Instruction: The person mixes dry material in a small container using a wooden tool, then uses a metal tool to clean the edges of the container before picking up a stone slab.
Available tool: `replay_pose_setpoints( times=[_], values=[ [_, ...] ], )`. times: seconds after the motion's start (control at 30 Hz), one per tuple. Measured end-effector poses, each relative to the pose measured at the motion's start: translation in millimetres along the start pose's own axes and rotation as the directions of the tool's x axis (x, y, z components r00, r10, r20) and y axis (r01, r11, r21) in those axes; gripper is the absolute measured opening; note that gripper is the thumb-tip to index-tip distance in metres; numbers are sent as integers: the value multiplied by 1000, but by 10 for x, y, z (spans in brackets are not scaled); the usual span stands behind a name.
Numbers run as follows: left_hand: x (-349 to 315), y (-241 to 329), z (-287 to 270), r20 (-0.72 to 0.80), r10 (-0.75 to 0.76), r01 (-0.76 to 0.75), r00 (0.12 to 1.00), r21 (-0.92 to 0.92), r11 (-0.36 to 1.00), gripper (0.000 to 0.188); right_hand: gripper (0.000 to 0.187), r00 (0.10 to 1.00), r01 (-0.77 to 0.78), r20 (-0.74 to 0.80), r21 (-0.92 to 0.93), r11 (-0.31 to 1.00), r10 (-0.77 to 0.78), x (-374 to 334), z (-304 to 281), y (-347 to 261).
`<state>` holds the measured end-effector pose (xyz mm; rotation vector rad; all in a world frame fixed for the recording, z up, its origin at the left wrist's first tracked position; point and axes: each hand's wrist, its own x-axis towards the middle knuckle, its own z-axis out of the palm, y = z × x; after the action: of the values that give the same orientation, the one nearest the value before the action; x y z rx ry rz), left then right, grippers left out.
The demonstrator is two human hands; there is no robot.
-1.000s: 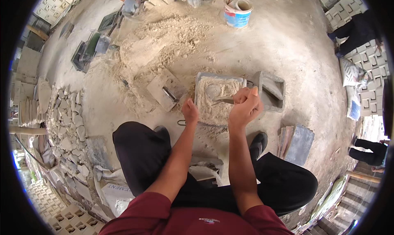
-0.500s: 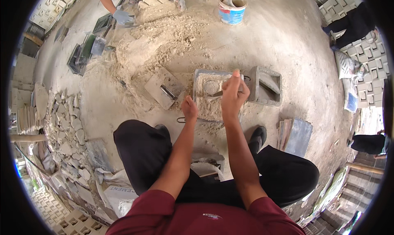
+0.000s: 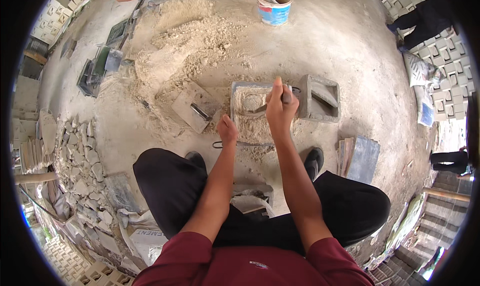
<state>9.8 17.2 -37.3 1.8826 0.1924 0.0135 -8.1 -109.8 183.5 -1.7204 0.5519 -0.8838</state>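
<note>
Mould frame (image 3: 233, 103): laid on the floor, filled with sand (image 3: 255, 130); round shape showing toward the far left part.
Right hand (image 3: 282, 110): raised over the right half of the mould frame, hiding part of it; fingers clenched around a hand tool (image 3: 260, 109), blade directed left across the sand.
Left hand (image 3: 228, 131): at the left edge of the mould frame, fingers curled; cannot tell whether gripping the rim.
Grey box (image 3: 305, 101): just right of the mould frame, crowding that side; slanted bar inside.
Board (image 3: 186, 103): near the mould frame, left; bearing a metal bar (image 3: 201, 111).
Sand heap (image 3: 175, 61): beyond the mould frame, left.
Bucket (image 3: 275, 16): well beyond the mould frame.
Plate stack (image 3: 364, 158): right of the mould frame, nearer the body.
</note>
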Motion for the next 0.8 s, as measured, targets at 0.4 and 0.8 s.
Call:
replay_pose_setpoints(
  times=[0.4, 0.8],
  values=[
    [-10, 58, -19, -7, 32, -32, 999, 67, 997, 39, 37, 945, 168, 208, 349, 922, -251, 146, -340, -718],
    [25, -127, 35, -25, 30, -28, 999, 73, 997, 39, 34, 958, 286, -117, 478, 831, -262, -52, -227, -372]
  ],
)
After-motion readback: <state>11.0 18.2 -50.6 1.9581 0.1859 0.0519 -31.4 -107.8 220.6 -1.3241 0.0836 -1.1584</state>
